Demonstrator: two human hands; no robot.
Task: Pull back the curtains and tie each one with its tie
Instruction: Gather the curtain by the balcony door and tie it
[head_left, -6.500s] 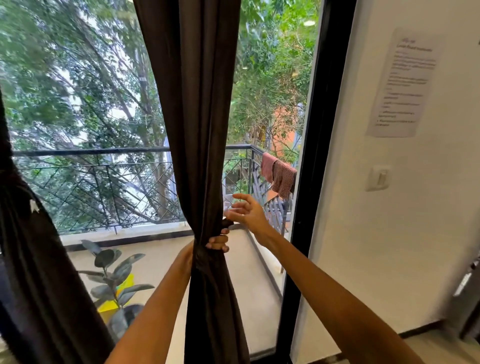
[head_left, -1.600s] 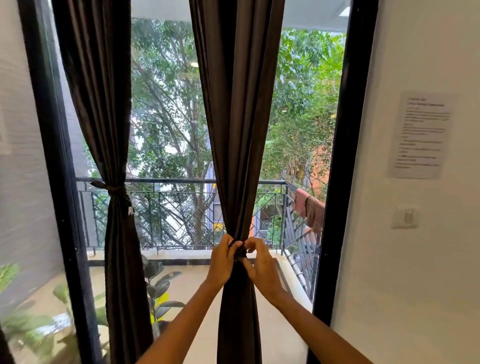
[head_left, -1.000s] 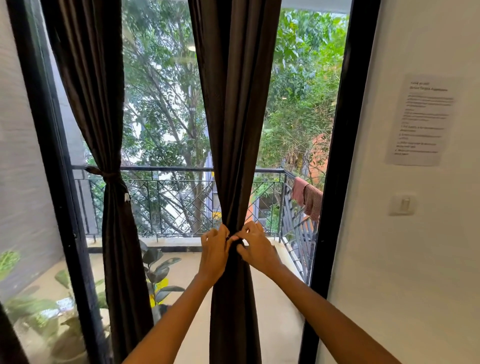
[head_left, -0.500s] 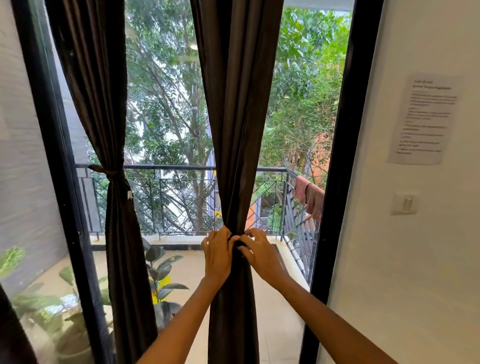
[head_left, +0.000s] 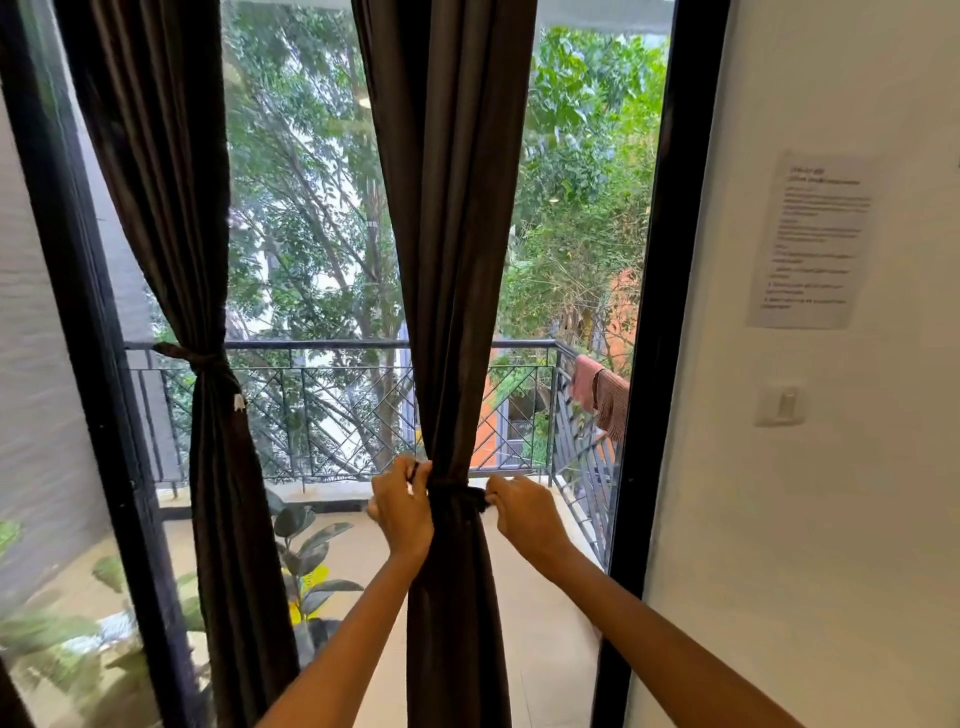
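Dark cloth of the right curtain (head_left: 447, 260) hangs gathered between the two hands, cinched at rail height by its tie (head_left: 457, 493); the left hand (head_left: 402, 506) pinches one tie end, the right hand (head_left: 524, 512) grips the other, each fist just off the bundle's side. The left curtain (head_left: 208, 467) is already bound. Risks, as I judge them: uneven pulling may drag the knot sideways; a slack half-knot may slip once released, letting folds spill; a hard tug could slide the tie downwards.
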